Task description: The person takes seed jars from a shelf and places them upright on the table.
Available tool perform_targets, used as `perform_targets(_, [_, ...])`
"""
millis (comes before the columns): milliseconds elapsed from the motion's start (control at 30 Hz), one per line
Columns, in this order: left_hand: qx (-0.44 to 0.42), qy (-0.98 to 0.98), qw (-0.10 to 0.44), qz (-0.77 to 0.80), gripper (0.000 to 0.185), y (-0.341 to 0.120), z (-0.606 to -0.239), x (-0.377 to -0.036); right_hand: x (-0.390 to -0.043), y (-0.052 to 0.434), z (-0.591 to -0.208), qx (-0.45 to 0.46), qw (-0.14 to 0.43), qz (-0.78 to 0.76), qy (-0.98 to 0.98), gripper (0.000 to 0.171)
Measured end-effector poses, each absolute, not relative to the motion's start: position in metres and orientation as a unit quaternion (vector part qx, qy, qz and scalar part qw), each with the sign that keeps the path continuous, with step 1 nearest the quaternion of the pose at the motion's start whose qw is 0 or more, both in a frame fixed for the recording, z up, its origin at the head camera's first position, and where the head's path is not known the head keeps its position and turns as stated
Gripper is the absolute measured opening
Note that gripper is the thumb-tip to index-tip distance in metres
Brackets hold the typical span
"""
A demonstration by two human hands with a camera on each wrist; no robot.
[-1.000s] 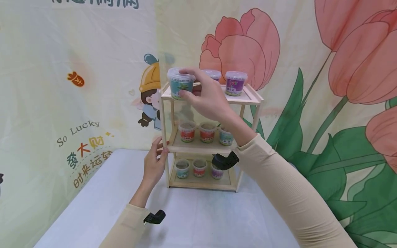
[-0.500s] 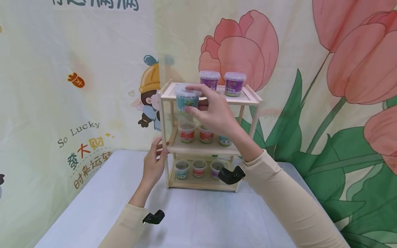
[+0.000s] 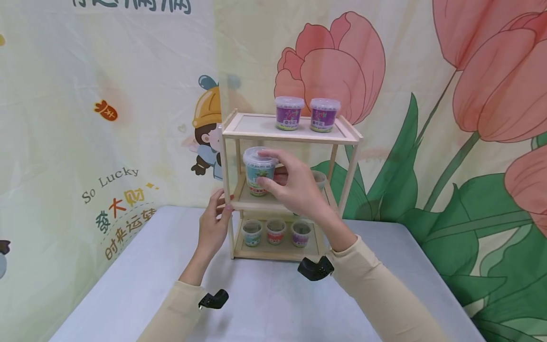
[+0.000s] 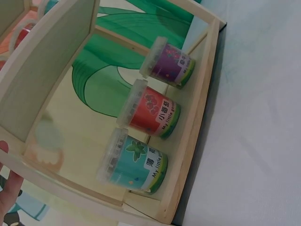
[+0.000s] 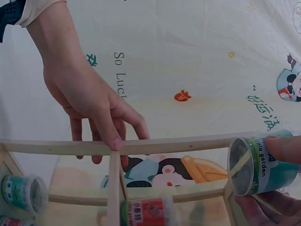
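My right hand (image 3: 268, 167) grips a teal lidded cup (image 3: 259, 170) by its sides, in front of the left end of the middle tier of a wooden three-tier rack (image 3: 295, 136). In the right wrist view the teal cup (image 5: 256, 165) lies sideways between my fingertips (image 5: 283, 149). My left hand (image 3: 222, 204) holds the rack's left front post at middle-shelf height; the left hand (image 5: 94, 106) also shows on the rail. A red cup (image 3: 256, 191) stands behind the held one.
Two purple cups (image 3: 289, 113) (image 3: 324, 114) stand on the top tier. The bottom tier holds a teal cup (image 4: 134, 162), a red cup (image 4: 150, 110) and a purple cup (image 4: 169, 66). The rack stands on a pale grey table (image 3: 265, 304) against a printed flower backdrop.
My right hand has carried the teal cup down from the top tier's left end to the middle tier's front. My left hand has stayed on the post.
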State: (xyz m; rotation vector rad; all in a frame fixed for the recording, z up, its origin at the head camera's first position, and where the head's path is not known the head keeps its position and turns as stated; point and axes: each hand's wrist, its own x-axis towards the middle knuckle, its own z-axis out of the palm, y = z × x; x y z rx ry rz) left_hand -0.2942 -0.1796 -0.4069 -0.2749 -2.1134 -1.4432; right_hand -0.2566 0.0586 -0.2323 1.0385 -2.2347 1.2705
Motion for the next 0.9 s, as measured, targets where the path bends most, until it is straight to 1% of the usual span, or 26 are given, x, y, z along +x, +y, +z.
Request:
perform_targets(300, [-0.103, -0.788, 0.27, -0.543, 0.048, -0.179, -0.407, -0.294, -0.254, 0.065, -0.27, 0.335, 0.162, 0.46, -0.806, 0.054])
perform_targets(900, [-0.102, -0.786, 0.264, -0.549, 0.05, -0.179, -0.404, -0.29, -0.242, 0.058, -0.333, 0.308, 0.171, 0.501, -0.791, 0.054])
